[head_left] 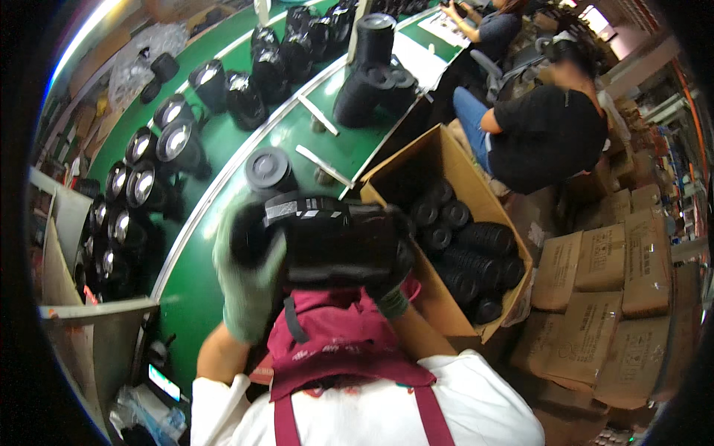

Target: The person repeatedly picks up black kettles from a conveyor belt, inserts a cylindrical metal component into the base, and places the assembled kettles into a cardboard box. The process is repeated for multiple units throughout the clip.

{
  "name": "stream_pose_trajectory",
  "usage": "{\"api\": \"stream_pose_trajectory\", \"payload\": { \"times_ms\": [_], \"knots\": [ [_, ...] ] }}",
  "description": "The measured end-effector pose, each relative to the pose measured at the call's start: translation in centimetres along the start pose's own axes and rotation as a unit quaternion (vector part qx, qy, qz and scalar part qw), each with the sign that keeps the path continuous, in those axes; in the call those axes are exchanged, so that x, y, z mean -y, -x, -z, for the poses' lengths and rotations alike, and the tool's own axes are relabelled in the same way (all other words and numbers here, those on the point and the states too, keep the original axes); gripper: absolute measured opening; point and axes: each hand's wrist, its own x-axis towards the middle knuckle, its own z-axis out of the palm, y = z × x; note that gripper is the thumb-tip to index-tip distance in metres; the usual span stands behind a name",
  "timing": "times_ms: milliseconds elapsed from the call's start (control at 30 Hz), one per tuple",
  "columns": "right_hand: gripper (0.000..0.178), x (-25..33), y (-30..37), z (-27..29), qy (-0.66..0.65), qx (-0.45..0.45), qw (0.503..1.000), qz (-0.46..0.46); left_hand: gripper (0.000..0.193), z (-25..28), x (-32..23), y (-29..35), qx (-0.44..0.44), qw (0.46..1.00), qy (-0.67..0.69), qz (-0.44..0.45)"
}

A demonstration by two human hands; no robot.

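Black glossy piece (342,249) gripped between both gloved hands, lying sideways near mid-view, just above the apron; clock below centred on it. Pale grey-white stripe along upper left edge. Exact form blurred. At 9, left hand (251,260) in pale green glove with dark palm side, part-closed round left end; fingertips too blurred to place. At 3, right hand (396,264) in dark glove with green cuff, curled against right end; can't tell individual fingers. At 6, maroon apron (335,327) over white top. Between 10 and 11, on green conveyor (190,271), round-topped black stack (269,172), near left hand but apart. At 12, further off, taller black stacks (363,93). From 9 round to 11, far lane crowded with black pots (182,149), bright shiny insides. At 3, just beside right hand, open cardboard box (480,193) holding ribbed black cylinders (483,241), some end-up, some lying. At 4, piled brown cartons (580,334). At 2, seated person in black top (550,134); at 1, farther back, second person (500,30). At 8, low down, small lit screen (163,383).
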Motion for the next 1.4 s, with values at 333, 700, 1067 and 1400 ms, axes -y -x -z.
{"api": "stream_pose_trajectory", "payload": {
  "times_ms": [333,700,1067,1400],
  "knots": [
    [0.078,5.9,-2.4,4.1,0.257,0.297,0.868,0.303,0.068,1.9,12.8,5.1,0.372,0.861,0.245,0.246],
    [0.045,4.5,-1.1,2.1,0.115,0.2,0.883,0.409,0.032,2.3,9.6,4.2,0.222,0.77,0.389,0.453],
    [0.043,-0.5,-2.7,-3.9,-0.065,0.087,0.951,0.291,0.031,8.0,3.3,2.8,-0.001,0.99,0.006,0.14],
    [0.047,1.9,-3.0,-4.0,-0.208,0.142,0.967,-0.022,0.022,6.6,12.3,8.7,0.053,0.801,0.427,0.416]
  ]
}}
